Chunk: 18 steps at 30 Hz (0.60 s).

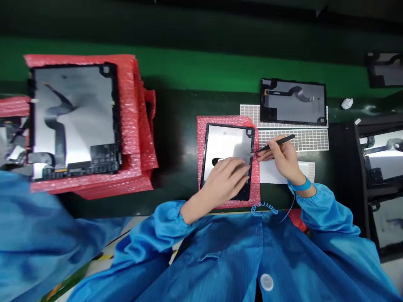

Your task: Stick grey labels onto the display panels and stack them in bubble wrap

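Observation:
A tablet display panel [231, 140] with a black frame lies back side up on a pink bubble-wrap sheet [201, 130] in front of me. My left hand [225, 178] rests over its lower part, fingers extended and slightly apart, covering much of that end. Between the thumb and fingers of my right hand [285, 159] is a pair of black tweezers [278, 142]. Their tips reach the panel's right edge, near a small light piece. What the tips grip is too small to tell. A blue wrist strap [302, 184] with a coiled cord circles my right wrist.
White label sheets [294, 139] lie right of the panel, partly under another display panel [294, 100]. At left, a larger-looking panel [85, 113] tops stacked pink bubble wrap [129, 126]. A black rack [349, 167] holds panels at right. A co-worker's blue sleeve [28, 235] is at lower left.

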Tool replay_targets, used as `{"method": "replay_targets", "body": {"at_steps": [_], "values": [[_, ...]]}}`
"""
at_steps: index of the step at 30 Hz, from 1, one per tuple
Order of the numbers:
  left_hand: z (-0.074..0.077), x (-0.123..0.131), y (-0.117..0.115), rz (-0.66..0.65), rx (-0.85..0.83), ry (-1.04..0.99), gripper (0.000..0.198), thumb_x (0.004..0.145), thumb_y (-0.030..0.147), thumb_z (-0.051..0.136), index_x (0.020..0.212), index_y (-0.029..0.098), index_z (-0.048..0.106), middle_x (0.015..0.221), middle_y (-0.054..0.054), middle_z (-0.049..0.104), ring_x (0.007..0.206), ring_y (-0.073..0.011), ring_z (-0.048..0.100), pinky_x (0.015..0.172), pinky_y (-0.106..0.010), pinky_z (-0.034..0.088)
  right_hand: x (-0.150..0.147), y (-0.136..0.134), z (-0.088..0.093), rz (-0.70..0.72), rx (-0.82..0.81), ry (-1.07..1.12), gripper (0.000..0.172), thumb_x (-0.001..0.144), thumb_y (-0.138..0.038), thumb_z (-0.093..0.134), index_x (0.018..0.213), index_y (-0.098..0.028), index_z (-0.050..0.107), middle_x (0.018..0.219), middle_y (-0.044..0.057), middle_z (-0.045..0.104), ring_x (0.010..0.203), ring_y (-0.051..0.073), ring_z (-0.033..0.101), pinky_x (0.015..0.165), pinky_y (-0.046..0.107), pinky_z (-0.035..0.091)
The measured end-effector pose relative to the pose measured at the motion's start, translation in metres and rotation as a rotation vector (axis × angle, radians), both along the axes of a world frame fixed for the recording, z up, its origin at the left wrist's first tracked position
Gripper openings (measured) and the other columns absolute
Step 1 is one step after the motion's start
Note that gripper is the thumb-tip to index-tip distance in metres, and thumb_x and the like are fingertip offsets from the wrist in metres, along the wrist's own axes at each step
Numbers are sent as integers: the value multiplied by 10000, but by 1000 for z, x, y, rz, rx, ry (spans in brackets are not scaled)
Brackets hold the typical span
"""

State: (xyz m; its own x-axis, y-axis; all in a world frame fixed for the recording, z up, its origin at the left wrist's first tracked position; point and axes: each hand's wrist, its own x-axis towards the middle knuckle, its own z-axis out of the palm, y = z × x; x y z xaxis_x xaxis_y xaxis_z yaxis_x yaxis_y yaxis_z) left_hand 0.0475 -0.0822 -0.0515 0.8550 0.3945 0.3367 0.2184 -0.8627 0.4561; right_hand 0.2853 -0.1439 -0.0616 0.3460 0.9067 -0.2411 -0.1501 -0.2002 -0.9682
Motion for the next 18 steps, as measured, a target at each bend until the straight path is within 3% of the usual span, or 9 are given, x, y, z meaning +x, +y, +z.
{"method": "replay_targets", "body": {"at_steps": [3,6,18], "values": [[-12,1,-16,75,77,67,316,1048,264,641,1329,132,702,1385,-211,710,1295,-357,656,1009,-487,564,-4,-1,-7,-36,-17,25,482,908,-700,757,967,-256,578,647,-46,733,544,155,770,543,250,656],[-15,5,-19,115,83,144,383,1053,295,622,1400,150,692,1473,-213,677,1339,-366,634,1029,-493,527,-6,-1,-9,-37,-16,36,447,912,-676,769,965,-269,591,623,-64,713,527,151,757,562,265,678],[-8,8,-22,162,67,161,385,1042,330,608,1369,148,698,1439,-187,710,1295,-347,645,1159,-519,387,-13,-6,-4,-2,24,-97,368,1000,-618,694,983,-264,592,670,-46,757,596,145,789,613,253,683]]}}
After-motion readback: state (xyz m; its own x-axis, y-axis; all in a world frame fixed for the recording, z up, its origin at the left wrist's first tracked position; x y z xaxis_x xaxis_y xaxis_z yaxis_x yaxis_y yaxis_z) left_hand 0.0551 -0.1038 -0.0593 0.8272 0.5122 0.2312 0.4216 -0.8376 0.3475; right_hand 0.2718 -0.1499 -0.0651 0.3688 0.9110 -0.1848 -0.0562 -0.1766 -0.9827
